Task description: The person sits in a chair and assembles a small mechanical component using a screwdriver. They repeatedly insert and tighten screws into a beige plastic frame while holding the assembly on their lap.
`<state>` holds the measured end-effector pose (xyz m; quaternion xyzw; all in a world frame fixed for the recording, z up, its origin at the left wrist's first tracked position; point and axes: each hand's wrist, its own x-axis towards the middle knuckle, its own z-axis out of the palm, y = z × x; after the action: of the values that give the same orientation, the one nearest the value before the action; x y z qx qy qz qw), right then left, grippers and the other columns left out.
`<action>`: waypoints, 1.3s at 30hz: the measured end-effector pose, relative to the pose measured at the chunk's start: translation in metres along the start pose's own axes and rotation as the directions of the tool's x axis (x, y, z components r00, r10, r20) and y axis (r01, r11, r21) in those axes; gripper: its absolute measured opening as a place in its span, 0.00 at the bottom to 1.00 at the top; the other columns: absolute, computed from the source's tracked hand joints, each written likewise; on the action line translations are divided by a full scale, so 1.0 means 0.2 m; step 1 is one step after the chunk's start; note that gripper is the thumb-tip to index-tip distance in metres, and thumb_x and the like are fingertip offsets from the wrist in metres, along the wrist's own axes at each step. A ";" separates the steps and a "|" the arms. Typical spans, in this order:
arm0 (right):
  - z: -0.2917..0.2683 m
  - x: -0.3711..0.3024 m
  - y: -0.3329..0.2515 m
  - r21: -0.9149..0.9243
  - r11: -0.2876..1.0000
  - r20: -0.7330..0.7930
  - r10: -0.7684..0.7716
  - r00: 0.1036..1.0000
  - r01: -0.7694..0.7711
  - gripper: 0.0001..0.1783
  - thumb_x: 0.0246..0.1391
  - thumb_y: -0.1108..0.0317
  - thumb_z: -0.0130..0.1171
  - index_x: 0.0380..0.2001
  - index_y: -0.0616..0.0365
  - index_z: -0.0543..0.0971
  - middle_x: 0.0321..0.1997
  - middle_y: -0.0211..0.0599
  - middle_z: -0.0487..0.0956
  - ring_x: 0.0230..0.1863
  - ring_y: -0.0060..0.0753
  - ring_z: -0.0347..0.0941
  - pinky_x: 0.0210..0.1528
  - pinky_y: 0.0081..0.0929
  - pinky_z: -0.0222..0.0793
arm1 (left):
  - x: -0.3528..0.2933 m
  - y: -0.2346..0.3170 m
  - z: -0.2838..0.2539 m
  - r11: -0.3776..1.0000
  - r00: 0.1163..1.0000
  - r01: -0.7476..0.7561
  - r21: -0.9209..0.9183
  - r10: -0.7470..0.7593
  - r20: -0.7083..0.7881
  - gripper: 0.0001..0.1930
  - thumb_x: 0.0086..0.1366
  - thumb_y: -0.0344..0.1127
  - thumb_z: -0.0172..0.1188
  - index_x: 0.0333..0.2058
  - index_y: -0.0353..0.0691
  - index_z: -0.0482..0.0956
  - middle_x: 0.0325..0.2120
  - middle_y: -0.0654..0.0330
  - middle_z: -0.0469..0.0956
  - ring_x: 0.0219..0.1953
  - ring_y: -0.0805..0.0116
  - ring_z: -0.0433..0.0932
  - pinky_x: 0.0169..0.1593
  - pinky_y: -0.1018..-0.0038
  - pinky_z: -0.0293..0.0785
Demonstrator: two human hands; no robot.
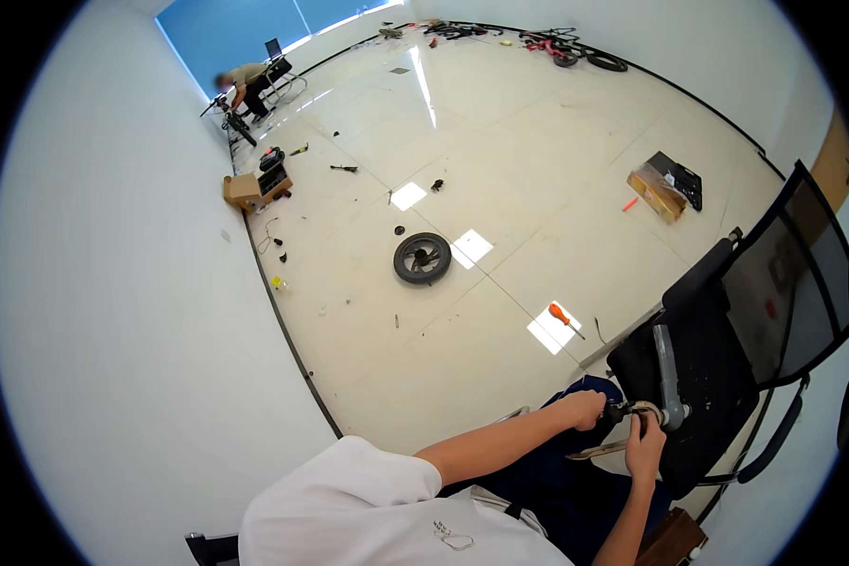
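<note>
My left hand (586,409) is closed around something at a small black part (615,411), too small to name. Close beside it, my right hand (644,447) has its fingers wrapped at a curved tan metal piece (646,407). A long, flat tan bar (598,452) sticks out below the hands; whether it joins the curved piece I cannot tell. Against these parts, a grey metal tube with a round end fitting (669,373) rests on the seat of a black chair (703,368). The fingers hide much of what they grip.
An orange-handled screwdriver (560,315) and a black-tyred wheel (422,258) lie on the tiled floor. A cardboard box and black case (668,189) stand to the right, an open carton (245,191) by the left wall. Far left, another person (245,85) bends over a small bike.
</note>
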<state>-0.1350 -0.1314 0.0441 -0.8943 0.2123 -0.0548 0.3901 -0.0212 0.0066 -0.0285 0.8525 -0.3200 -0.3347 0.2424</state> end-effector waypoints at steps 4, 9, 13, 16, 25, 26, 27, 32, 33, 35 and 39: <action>-0.05 -0.13 0.11 -0.060 0.996 0.060 0.073 0.995 -0.070 0.13 0.67 0.66 0.50 0.39 0.67 0.76 0.26 0.52 0.77 0.25 0.51 0.73 0.31 0.41 0.66 | 0.02 -0.02 0.00 0.999 1.000 -0.001 0.032 0.000 0.009 0.20 0.54 0.36 0.64 0.43 0.30 0.78 0.41 0.40 0.81 0.45 0.44 0.81 0.47 0.58 0.79; 0.03 -0.25 0.37 0.008 0.999 -0.167 0.037 0.985 -0.037 0.13 0.65 0.68 0.48 0.42 0.64 0.79 0.34 0.58 0.80 0.38 0.60 0.79 0.39 0.44 0.71 | 0.01 0.07 0.01 1.000 0.996 -0.003 0.015 0.004 -0.091 0.31 0.45 0.53 0.66 0.42 0.33 0.80 0.43 0.40 0.80 0.47 0.42 0.80 0.53 0.56 0.77; 0.20 -0.27 0.20 0.153 0.972 -0.266 0.213 0.940 -0.177 0.14 0.66 0.65 0.48 0.39 0.64 0.79 0.34 0.59 0.80 0.40 0.62 0.78 0.41 0.45 0.71 | 0.04 0.01 0.07 0.998 0.993 0.003 -0.068 -0.011 -0.120 0.28 0.50 0.49 0.64 0.43 0.32 0.78 0.38 0.37 0.81 0.43 0.39 0.81 0.50 0.53 0.78; 0.38 -0.27 0.25 0.277 0.949 -0.344 0.244 0.907 -0.150 0.13 0.67 0.66 0.49 0.41 0.63 0.78 0.24 0.45 0.77 0.18 0.37 0.74 0.25 0.35 0.68 | 0.01 0.09 0.02 0.999 0.984 0.005 -0.037 -0.012 -0.179 0.22 0.50 0.42 0.61 0.41 0.32 0.77 0.38 0.37 0.81 0.42 0.39 0.81 0.49 0.53 0.78; -0.02 -0.22 0.18 0.164 0.986 0.102 -0.058 0.993 0.041 0.16 0.57 0.67 0.61 0.46 0.66 0.78 0.24 0.46 0.79 0.26 0.41 0.79 0.29 0.31 0.72 | 0.00 0.00 0.01 1.000 0.998 0.011 0.013 -0.010 -0.067 0.34 0.51 0.52 0.68 0.50 0.33 0.72 0.41 0.38 0.81 0.46 0.39 0.80 0.51 0.54 0.77; -0.07 -0.21 0.14 0.118 0.985 0.072 -0.138 0.988 0.129 0.17 0.56 0.68 0.62 0.47 0.66 0.77 0.24 0.45 0.79 0.26 0.40 0.79 0.30 0.31 0.72 | -0.04 0.03 0.00 0.999 0.993 0.017 0.032 -0.013 -0.116 0.36 0.51 0.53 0.69 0.51 0.33 0.70 0.40 0.40 0.81 0.45 0.41 0.81 0.50 0.54 0.78; -0.12 -0.20 0.13 0.073 0.984 0.119 -0.172 0.978 0.164 0.18 0.55 0.69 0.62 0.47 0.66 0.77 0.25 0.46 0.79 0.27 0.40 0.79 0.31 0.32 0.73 | -0.08 0.08 -0.03 0.999 0.992 0.020 0.043 -0.015 -0.122 0.37 0.50 0.53 0.69 0.51 0.33 0.70 0.40 0.41 0.81 0.44 0.42 0.81 0.49 0.55 0.78; -0.21 -0.13 0.20 0.000 0.935 0.300 -0.337 0.892 0.353 0.26 0.50 0.70 0.65 0.53 0.67 0.73 0.36 0.47 0.81 0.33 0.41 0.80 0.37 0.33 0.75 | -0.16 0.12 -0.04 0.996 0.990 -0.003 0.090 0.016 -0.140 0.39 0.50 0.58 0.69 0.52 0.34 0.70 0.36 0.45 0.81 0.43 0.45 0.81 0.46 0.57 0.78; -0.22 -0.12 0.20 -0.076 0.904 0.326 -0.376 0.867 0.420 0.31 0.44 0.70 0.69 0.53 0.65 0.72 0.39 0.47 0.79 0.37 0.45 0.80 0.40 0.34 0.76 | -0.16 0.12 -0.02 0.996 0.985 -0.019 0.087 0.033 -0.168 0.39 0.49 0.58 0.69 0.51 0.34 0.70 0.35 0.46 0.81 0.42 0.46 0.81 0.45 0.57 0.79; -0.25 -0.08 0.19 -0.141 0.811 0.324 -0.504 0.801 0.568 0.32 0.40 0.70 0.72 0.51 0.63 0.72 0.41 0.46 0.78 0.39 0.48 0.79 0.42 0.36 0.76 | -0.13 0.12 -0.01 0.993 0.977 -0.049 0.107 0.070 -0.202 0.40 0.49 0.59 0.70 0.51 0.33 0.71 0.35 0.46 0.81 0.43 0.46 0.80 0.46 0.59 0.79; -0.32 0.02 0.04 -0.237 0.542 0.410 -0.697 0.588 0.806 0.28 0.34 0.66 0.74 0.43 0.58 0.77 0.47 0.42 0.76 0.47 0.45 0.76 0.50 0.37 0.72 | -0.12 0.12 0.04 0.993 0.942 -0.103 0.050 0.113 -0.316 0.33 0.53 0.48 0.69 0.52 0.35 0.70 0.38 0.47 0.79 0.43 0.46 0.78 0.46 0.59 0.78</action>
<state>-0.1496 -0.1807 0.0823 -0.9546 -0.2446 -0.0530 0.1613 -0.0503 0.0050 -0.0087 0.8804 -0.3284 -0.1736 0.2947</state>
